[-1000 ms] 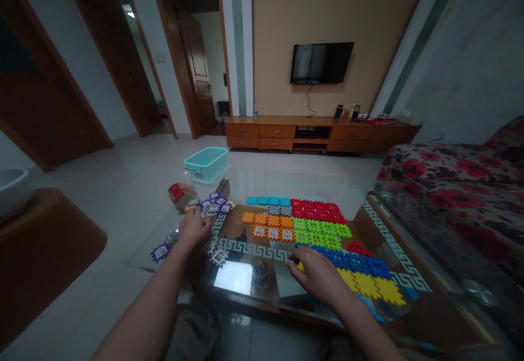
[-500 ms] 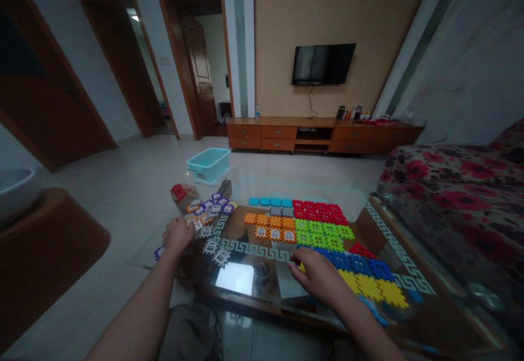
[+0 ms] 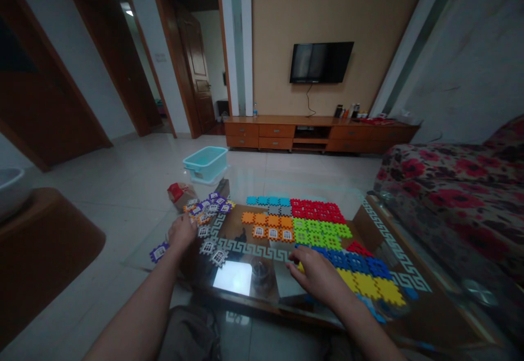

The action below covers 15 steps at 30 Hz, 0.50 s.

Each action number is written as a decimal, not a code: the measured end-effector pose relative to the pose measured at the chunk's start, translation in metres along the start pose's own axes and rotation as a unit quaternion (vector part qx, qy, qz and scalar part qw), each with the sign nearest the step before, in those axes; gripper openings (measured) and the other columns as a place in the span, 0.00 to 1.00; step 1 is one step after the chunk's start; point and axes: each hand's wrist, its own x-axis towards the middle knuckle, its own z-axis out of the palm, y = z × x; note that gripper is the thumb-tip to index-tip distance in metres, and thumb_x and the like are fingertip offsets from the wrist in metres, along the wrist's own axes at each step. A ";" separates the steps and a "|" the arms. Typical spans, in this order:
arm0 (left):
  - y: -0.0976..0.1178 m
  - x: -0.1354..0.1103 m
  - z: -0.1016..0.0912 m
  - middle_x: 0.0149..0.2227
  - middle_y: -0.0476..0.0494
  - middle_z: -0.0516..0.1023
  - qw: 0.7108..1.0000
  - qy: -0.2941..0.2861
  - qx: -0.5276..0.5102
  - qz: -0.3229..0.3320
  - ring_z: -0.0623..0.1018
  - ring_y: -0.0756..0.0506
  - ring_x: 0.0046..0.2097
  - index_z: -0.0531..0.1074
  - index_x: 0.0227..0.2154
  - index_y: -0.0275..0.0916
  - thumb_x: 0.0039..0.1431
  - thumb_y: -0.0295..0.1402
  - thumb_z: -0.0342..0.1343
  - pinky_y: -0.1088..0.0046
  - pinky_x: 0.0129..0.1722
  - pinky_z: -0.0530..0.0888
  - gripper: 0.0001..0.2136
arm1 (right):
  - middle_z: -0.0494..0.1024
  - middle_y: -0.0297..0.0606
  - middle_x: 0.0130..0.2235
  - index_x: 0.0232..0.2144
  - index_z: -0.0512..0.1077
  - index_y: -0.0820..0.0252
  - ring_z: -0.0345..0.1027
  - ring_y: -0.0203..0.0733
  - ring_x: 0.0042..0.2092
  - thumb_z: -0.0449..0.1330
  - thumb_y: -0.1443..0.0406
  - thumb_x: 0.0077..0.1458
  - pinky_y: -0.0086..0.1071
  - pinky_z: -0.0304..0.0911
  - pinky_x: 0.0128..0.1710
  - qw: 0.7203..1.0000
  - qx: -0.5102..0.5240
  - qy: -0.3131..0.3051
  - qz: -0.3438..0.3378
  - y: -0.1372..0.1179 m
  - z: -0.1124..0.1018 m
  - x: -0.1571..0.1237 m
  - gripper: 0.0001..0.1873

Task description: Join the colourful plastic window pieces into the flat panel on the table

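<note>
A mat of joined plastic tiles lies on the glass coffee table (image 3: 245,282): cyan (image 3: 268,201), red (image 3: 317,210), orange (image 3: 270,226), green (image 3: 321,231), blue (image 3: 358,262) and yellow (image 3: 370,286). My right hand (image 3: 317,275) rests at the mat's near left corner, fingers curled on a yellow tile. My left hand (image 3: 182,232) is at a loose pile of purple, grey and orange window tiles (image 3: 208,208) on the table's left side, fingers bent down among them; what they grip is hidden. One purple tile (image 3: 158,252) lies apart to the left.
A teal plastic tub (image 3: 206,163) and a red-and-brown bag (image 3: 180,193) sit on the tiled floor beyond the table. A flowered sofa (image 3: 454,186) runs along the right. A TV cabinet (image 3: 319,134) stands at the far wall. A brown stand with a white basin (image 3: 12,189) is on the left.
My left hand drew back from the far part of the loose pile toward me and sits by the nearer grey tiles. My right hand stayed on the yellow tile.
</note>
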 end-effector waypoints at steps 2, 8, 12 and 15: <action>0.002 0.001 0.001 0.50 0.27 0.69 1.000 0.022 -0.011 -0.015 0.72 0.31 0.52 0.63 0.56 0.31 0.63 0.39 0.44 0.55 0.47 0.69 0.23 | 0.78 0.43 0.40 0.37 0.74 0.59 0.72 0.48 0.44 0.54 0.64 0.61 0.37 0.65 0.43 1.000 0.002 -0.001 0.000 0.000 0.000 0.000 0.09; 0.004 0.005 0.002 0.52 0.29 0.63 0.991 0.049 -0.124 -0.017 0.73 0.35 0.51 0.63 0.56 0.31 0.60 0.34 0.50 0.58 0.49 0.72 0.22 | 0.78 0.43 0.40 0.38 0.74 0.60 0.72 0.47 0.44 0.54 0.64 0.61 0.37 0.65 0.44 1.000 0.005 -0.006 0.005 -0.001 0.001 0.000 0.09; 0.003 0.009 0.004 0.47 0.32 0.66 0.979 0.083 -0.184 -0.006 0.72 0.37 0.51 0.68 0.47 0.31 0.55 0.26 0.50 0.61 0.54 0.70 0.16 | 0.78 0.44 0.40 0.38 0.74 0.60 0.72 0.49 0.44 0.55 0.63 0.61 0.38 0.65 0.44 1.000 0.007 -0.005 0.003 0.000 0.002 0.000 0.10; 0.003 0.010 0.003 0.45 0.33 0.68 0.978 0.092 -0.187 0.000 0.71 0.37 0.52 0.70 0.44 0.31 0.55 0.25 0.48 0.61 0.55 0.69 0.14 | 0.78 0.44 0.40 0.38 0.74 0.59 0.72 0.48 0.44 0.55 0.63 0.61 0.39 0.65 0.44 1.000 0.013 0.002 0.002 0.000 0.002 0.000 0.09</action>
